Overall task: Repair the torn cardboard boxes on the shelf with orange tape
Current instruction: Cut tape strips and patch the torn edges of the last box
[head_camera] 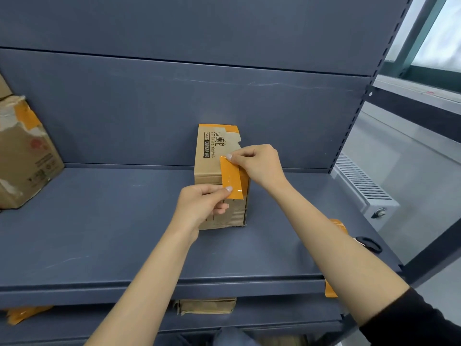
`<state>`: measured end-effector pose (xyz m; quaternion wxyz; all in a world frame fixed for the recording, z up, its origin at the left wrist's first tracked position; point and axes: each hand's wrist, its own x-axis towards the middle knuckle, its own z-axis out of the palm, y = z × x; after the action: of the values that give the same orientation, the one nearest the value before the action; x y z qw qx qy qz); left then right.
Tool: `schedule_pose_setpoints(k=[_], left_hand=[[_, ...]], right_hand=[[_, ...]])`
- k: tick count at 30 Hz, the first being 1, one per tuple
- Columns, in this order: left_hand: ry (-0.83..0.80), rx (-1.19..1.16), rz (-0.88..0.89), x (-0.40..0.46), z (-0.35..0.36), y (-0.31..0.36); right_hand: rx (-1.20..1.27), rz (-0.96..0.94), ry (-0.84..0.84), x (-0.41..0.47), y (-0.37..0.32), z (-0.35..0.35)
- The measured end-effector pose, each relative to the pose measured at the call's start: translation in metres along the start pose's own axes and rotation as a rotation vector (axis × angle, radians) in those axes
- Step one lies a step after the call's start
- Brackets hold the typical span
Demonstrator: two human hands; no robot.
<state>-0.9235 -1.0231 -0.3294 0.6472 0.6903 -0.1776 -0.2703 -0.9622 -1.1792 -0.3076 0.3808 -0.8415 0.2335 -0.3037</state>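
A small cardboard box (pixel 209 156) with black print stands on the blue shelf (pixel 104 233), its top right edge torn and orange tape along its top. A strip of orange tape (pixel 232 177) is stretched over the box's right front corner. My right hand (pixel 259 163) pinches the strip's upper end. The strip's lower end is pinched by my left hand (pixel 202 206), which lies against the box front. An orange tape roll (pixel 336 224) lies on the shelf, mostly hidden behind my right forearm.
A larger torn box (pixel 23 156) with orange tape patches sits at the shelf's left end. Black scissors (pixel 369 243) lie near the right front corner. A tape piece (pixel 330 289) hangs off the shelf edge. Another box (pixel 207 305) sits on the shelf below.
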Motion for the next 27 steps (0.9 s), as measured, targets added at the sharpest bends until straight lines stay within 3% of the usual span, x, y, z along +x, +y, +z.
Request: schedule_pose_setpoints(k=[15, 21, 27], left_hand=[[0.063, 0.054, 0.047, 0.004, 0.003, -0.007], [0.082, 0.071, 0.06, 0.004, 0.002, -0.005], [0.016, -0.046, -0.06, 0.006, 0.0, -0.004]], right_hand=[[-0.154, -0.056, 0.03, 0.002, 0.0, 0.003], [-0.187, -0.16, 0.036, -0.006, -0.002, -0.007], [-0.249, -0.357, -0.072, -0.01, -0.003, -0.008]])
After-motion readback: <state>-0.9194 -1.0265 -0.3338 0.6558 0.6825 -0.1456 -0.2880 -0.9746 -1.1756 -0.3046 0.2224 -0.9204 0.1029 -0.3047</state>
